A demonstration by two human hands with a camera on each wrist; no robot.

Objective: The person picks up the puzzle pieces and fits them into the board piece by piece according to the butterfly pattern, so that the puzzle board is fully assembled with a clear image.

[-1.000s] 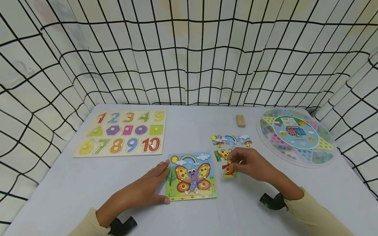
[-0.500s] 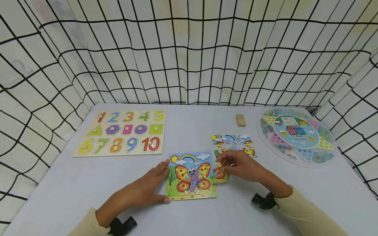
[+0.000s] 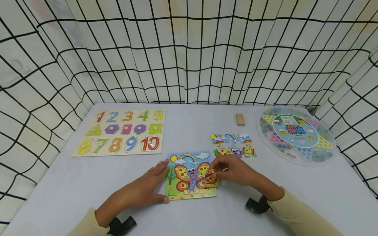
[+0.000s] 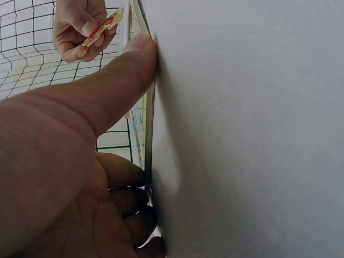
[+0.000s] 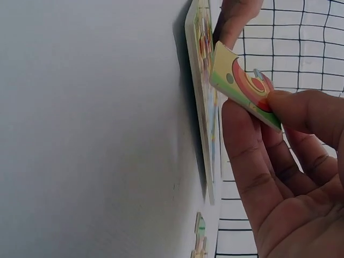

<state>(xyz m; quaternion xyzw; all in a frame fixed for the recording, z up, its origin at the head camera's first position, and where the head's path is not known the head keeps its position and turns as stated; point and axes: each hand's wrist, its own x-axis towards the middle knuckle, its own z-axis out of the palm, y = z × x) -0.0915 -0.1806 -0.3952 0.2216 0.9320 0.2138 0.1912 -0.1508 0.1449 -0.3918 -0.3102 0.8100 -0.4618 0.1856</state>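
A square butterfly puzzle board (image 3: 181,164) lies on the white table, its picture facing up. My left hand (image 3: 143,186) rests against its left side, fingers along the edge and thumb at the lower left corner. In the left wrist view the thumb (image 4: 121,75) touches the board's edge. My right hand (image 3: 236,170) pinches a puzzle piece (image 3: 211,181) with a red swirl between thumb and fingers. That piece (image 5: 244,83) is tilted, held over the lower right of the board. Loose puzzle pieces (image 3: 236,150) lie in two rows beyond the right hand.
A wooden number and shape board (image 3: 119,136) lies at the back left. At the back right sits a round, clear-rimmed bead case (image 3: 295,131) with a blue label. A small wooden block (image 3: 240,120) lies near the far edge. Black netting (image 3: 189,65) surrounds the table.
My right hand has brought the swirl piece leftward from the loose pieces, across the board's right edge and over its lower right part. The left hand stays in place.
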